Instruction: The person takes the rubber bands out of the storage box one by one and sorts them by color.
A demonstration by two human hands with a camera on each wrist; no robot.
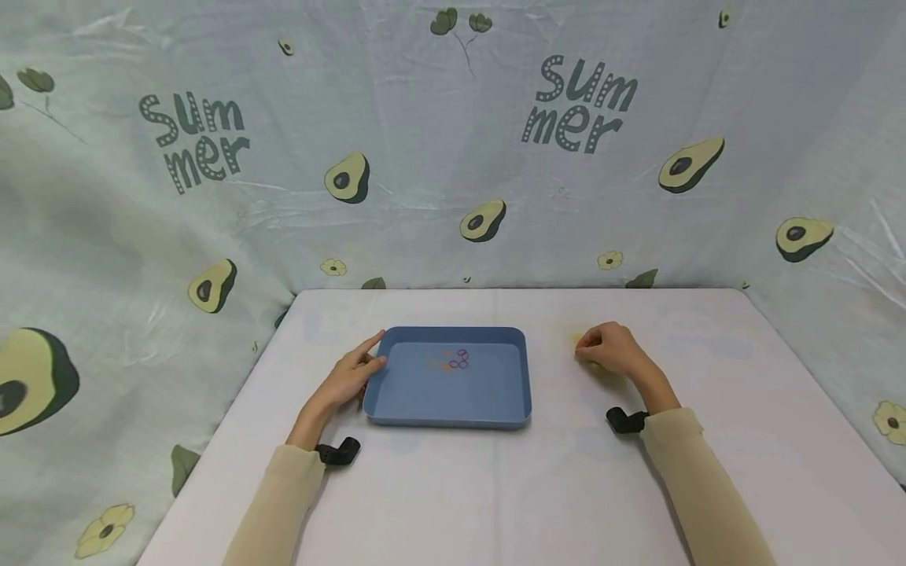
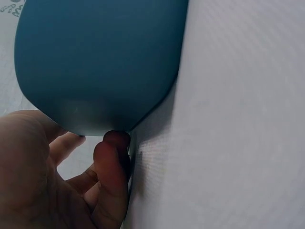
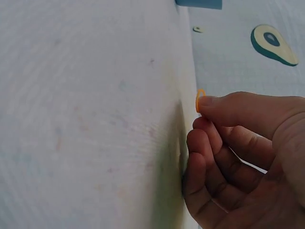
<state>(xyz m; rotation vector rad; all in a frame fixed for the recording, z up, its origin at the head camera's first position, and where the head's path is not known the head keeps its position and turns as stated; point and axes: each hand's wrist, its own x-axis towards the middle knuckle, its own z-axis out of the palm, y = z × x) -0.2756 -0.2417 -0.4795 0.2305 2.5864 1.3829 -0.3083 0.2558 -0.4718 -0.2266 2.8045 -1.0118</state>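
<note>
A shallow blue tray (image 1: 453, 399) lies on the table, left of its middle. My left hand (image 1: 347, 379) grips the tray's left end, with the thumb at the rim; in the left wrist view, curled fingers (image 2: 110, 176) touch the tray's outer side (image 2: 100, 67). Inside the tray are several small rubber bands (image 1: 454, 364), some purple-red and some orange. To the right of the tray, my right hand (image 1: 614, 348) is just above the tabletop. Its thumb and index finger pinch a small orange rubber band (image 3: 198, 104), the other fingers being curled in.
A whitish cloth covers the table (image 1: 453, 487). Behind and beside it hangs a pale curtain (image 1: 425, 118) printed with avocados and lettering. A black wrist camera (image 1: 341, 452) sits on the left wrist, and another black camera (image 1: 626, 420) on the right wrist.
</note>
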